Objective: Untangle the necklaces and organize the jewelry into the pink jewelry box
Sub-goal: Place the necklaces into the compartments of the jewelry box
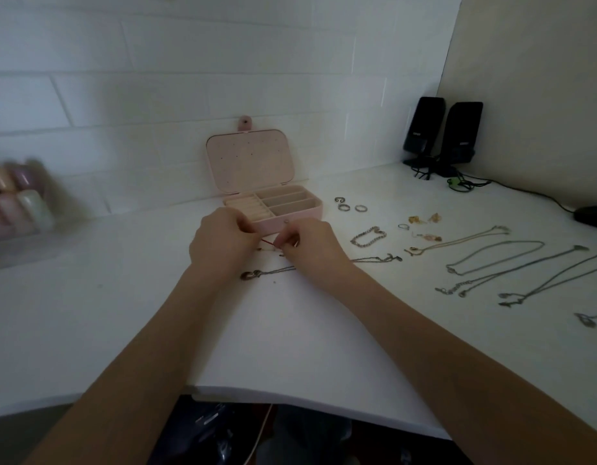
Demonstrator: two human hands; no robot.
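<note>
The pink jewelry box (290,218) stands open against the white brick wall, its lid (250,159) upright and its compartments showing no jewelry. Just in front of it, my left hand (223,241) and my right hand (310,245) pinch a thin red cord (266,243) stretched between them. A silver necklace with a pendant (253,274) lies on the table under my wrists. To the right lie three rings (349,204), a chain bracelet (369,235), small gold earrings (424,219) and several straightened necklaces (491,260).
Two black speakers (441,132) with cables stand in the back right corner. A dark mouse (592,216) sits at the right edge. A blurred clear organizer with pastel bottles (15,203) is at the left. The table's front edge (290,397) curves near me.
</note>
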